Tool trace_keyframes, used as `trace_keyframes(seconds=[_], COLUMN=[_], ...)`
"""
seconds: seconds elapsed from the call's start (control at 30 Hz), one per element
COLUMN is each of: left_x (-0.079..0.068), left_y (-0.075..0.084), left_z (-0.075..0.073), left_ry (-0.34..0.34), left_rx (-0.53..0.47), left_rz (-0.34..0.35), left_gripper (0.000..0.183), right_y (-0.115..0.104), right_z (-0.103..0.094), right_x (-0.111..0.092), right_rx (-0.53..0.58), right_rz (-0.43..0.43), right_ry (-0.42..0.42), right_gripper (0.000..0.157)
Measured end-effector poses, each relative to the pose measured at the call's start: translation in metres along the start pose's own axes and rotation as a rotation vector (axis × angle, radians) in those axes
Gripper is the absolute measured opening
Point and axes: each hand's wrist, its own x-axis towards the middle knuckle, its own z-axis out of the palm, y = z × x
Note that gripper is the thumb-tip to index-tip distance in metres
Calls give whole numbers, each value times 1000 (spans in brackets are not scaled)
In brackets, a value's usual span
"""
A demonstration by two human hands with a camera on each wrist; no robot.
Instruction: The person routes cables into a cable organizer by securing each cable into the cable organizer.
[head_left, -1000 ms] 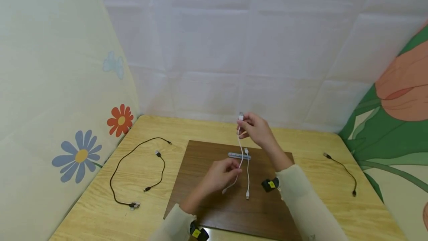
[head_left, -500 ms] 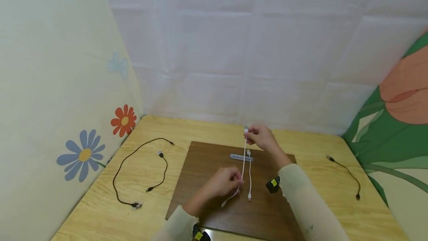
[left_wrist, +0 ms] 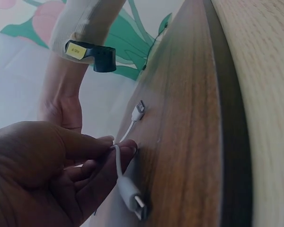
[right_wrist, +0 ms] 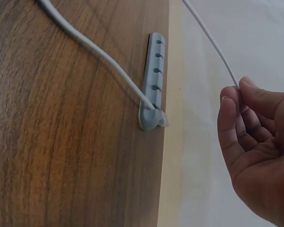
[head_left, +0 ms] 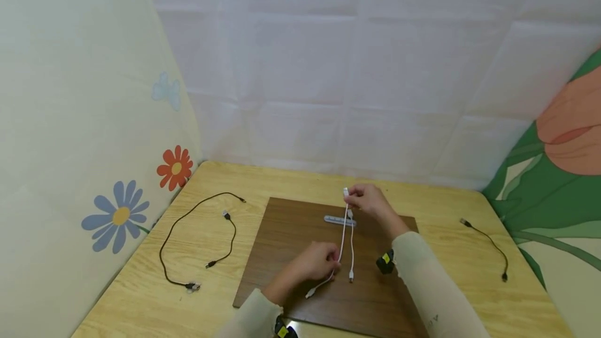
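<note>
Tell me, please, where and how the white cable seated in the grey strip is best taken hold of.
Probably by its near plug, from above and the right: it is wider than the cord, and the left hand is on its left.

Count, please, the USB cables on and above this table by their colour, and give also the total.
Black USB cables: 3 (2 left of the brown board, 1 right of it)
White USB cables: 2 (1 held in the hands)
Total: 5

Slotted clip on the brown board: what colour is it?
Bluish grey. The slotted clip shows best in the right wrist view.
</note>
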Motion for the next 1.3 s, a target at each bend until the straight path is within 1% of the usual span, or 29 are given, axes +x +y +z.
trace_keyframes(seconds=[0.07,0.17,0.33,0.5,0.6,0.77,0.9,1.07,1.17,1.3], left_x=[-1,-2,-3,-3,-2,0,2,3,4,6], left_y=[1,1,3,8,11,12,13,14,15,15], left_z=[1,2,3,2,3,5,6,7,9,9], left_ry=[1,7,20,31,18,-6,-15,-14,-13,-26], left_rx=[5,-6,6,102,137,135,177,253,304,323], left_rz=[-9,-30,-52,-29,-20,-19,-25,-38,-35,-38], left_gripper=[24,23,21,24,26,27,27,25,23,22], right_y=[3,7,12,17,21,28,31,34,36,38], right_z=[0,-2,-3,2,5,11,15,18,18,19], right_x=[1,4,4,3,3,3,3,4,4,4], right_rx=[8,12,-20,-74,-102,-143,-195,-256,-280,-303], right_rz=[-5,8,26,46,35,-9,-33,-48,-57,-68], right_ry=[-20,-46,-69,-58,-58,-49,-27,-13,-8,-3], right_gripper=[14,12,11,11,10,10,10,9,9,10])
